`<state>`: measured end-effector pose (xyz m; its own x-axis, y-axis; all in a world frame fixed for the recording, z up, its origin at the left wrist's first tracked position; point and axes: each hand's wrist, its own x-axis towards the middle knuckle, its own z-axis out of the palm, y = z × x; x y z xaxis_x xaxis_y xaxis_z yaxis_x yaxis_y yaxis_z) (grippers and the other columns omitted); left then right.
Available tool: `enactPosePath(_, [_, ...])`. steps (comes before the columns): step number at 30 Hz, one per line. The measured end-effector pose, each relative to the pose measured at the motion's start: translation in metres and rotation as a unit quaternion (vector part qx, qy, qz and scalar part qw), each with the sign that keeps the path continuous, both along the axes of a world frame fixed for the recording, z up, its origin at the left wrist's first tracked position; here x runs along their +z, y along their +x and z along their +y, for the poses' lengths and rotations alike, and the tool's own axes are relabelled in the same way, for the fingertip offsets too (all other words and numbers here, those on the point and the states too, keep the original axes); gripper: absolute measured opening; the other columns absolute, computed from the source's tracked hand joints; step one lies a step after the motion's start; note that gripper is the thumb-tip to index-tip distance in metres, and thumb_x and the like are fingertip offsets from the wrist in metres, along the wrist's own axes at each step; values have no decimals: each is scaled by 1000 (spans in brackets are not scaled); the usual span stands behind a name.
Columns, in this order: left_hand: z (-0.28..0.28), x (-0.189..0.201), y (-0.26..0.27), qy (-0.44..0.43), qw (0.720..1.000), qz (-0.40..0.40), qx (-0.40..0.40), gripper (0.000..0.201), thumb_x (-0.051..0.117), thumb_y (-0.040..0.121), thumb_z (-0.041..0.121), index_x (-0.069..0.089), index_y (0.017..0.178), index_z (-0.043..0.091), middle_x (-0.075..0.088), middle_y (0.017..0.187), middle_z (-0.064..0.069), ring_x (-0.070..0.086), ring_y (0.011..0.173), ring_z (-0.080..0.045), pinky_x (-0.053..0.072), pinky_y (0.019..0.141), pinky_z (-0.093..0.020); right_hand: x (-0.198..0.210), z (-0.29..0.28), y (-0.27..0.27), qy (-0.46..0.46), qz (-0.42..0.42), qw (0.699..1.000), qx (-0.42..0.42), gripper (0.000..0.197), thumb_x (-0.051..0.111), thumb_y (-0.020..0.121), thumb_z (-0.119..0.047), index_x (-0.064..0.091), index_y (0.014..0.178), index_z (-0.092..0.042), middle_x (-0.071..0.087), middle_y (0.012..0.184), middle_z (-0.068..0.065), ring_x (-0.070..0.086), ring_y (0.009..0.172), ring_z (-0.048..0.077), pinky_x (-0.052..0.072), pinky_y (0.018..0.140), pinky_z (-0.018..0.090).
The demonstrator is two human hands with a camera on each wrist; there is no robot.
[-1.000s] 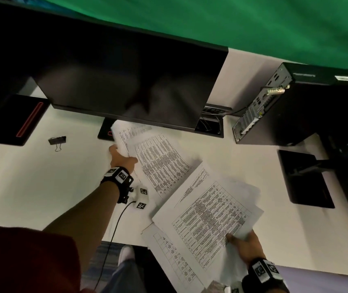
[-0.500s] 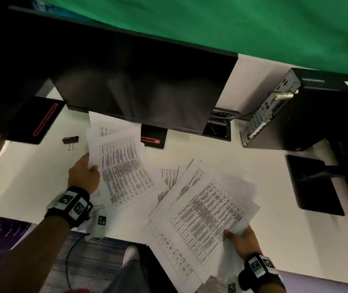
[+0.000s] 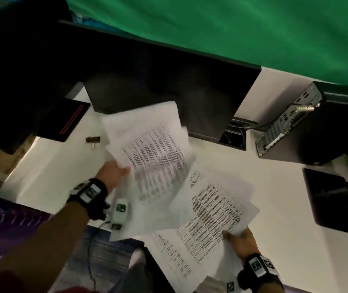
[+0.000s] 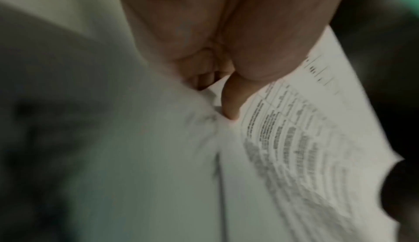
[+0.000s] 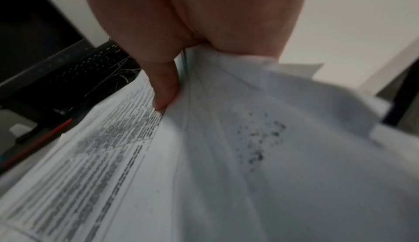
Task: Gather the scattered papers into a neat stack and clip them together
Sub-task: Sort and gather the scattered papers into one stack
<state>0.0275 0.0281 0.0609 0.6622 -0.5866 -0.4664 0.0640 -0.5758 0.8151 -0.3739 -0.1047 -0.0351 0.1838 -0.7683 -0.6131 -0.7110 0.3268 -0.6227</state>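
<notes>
While each hand [image 3: 113, 172] [image 3: 242, 242] pinches its own loose sheaf of papers [image 3: 152, 149], nothing is squared up, and the clip [image 3: 93, 140] lies untouched beyond the left hand.

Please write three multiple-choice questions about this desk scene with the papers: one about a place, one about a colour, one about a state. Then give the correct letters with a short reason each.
1. Where does the binder clip lie?
A. on the desk, left of the lifted sheets
B. in the right hand
C. on the computer tower

2. What colour is the backdrop behind the monitor?
A. red
B. green
C. yellow

3. What is the left hand doing?
A. resting flat on the desk
B. holding the clip
C. pinching sheets

Key: 1 A, the clip sits alone on the white desk. 2 B, green cloth fills the top. 3 C, the left wrist view shows the thumb pressed on paper.
</notes>
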Motion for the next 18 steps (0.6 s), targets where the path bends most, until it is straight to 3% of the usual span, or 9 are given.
enactPosePath(2, [-5, -44, -15, 140, 986, -30, -91, 32, 61, 93, 16, 60, 118, -3, 64, 119, -23, 62, 101, -30, 47, 81, -35, 1, 3, -3, 23, -26, 999, -35, 40, 78, 81, -10, 60, 108, 14, 67, 108, 33, 66, 93, 40, 53, 80, 47])
enactPosePath(4, [-10, -68, -36, 194, 974, -41, -111, 48, 60, 92, 25, 51, 132, 0, 55, 135, -16, 55, 120, -33, 44, 100, -36, 6, 10, -5, 52, -67, 994, -66, 43, 77, 82, -13, 57, 108, 14, 65, 103, 34, 63, 88, 34, 50, 72, 42])
enactPosePath(6, [-16, -76, -51, 164, 983, -16, -77, 53, 59, 93, 26, 46, 139, 5, 49, 142, -8, 50, 127, -31, 38, 108, -37, 13, 12, -10, 63, -96, 987, -109, 39, 75, 85, -14, 52, 106, 11, 62, 95, 27, 57, 88, 30, 46, 72, 38])
enactPosePath(8, [-24, -75, -62, 91, 994, 46, -44, 33, 58, 93, 21, 57, 126, 13, 60, 129, -5, 56, 118, -28, 43, 102, -39, 21, 12, -14, 78, -127, 976, -158, 31, 75, 85, -11, 49, 98, 0, 59, 96, 17, 56, 101, 34, 48, 89, 46])
enactPosePath(10, [-29, -63, -70, 19, 987, 158, -25, 17, 56, 95, 16, 61, 110, 21, 66, 119, -4, 61, 107, -28, 48, 94, -43, 22, 9, -19, 110, -170, 963, -177, 54, 88, 70, -26, 45, 96, -6, 60, 107, 18, 57, 110, 39, 47, 98, 56])
enactPosePath(12, [-33, -55, -75, -23, 965, 261, -22, 24, 54, 96, 16, 60, 118, 25, 66, 121, -6, 61, 104, -29, 49, 84, -41, 25, 8, -25, 123, -173, 961, -176, 75, 95, 49, -37, 47, 97, -7, 62, 105, 25, 61, 97, 36, 52, 88, 55])
enactPosePath(15, [-36, -53, -79, -46, 939, 335, -58, 36, 54, 95, 20, 57, 129, 30, 62, 128, -5, 57, 112, -31, 47, 89, -44, 30, 7, -29, 142, -194, 952, -187, 53, 81, 69, -12, 53, 106, 12, 66, 95, 37, 69, 79, 43, 57, 73, 54])
enactPosePath(17, [-36, -54, -84, -84, 911, 397, -73, 36, 53, 95, 18, 57, 130, 27, 62, 130, -5, 56, 120, -32, 48, 93, -50, 25, 5, -30, 141, -175, 955, -193, 68, 88, 62, -15, 53, 112, 12, 65, 105, 40, 70, 85, 50, 56, 75, 64])
enactPosePath(18, [-36, -53, -87, -97, 904, 412, -66, 34, 50, 97, 16, 58, 128, 25, 63, 128, -5, 58, 118, -31, 52, 86, -49, 21, 6, -31, 140, -164, 958, -192, 81, 94, 55, -23, 51, 115, 10, 62, 112, 41, 68, 91, 53, 53, 77, 70])
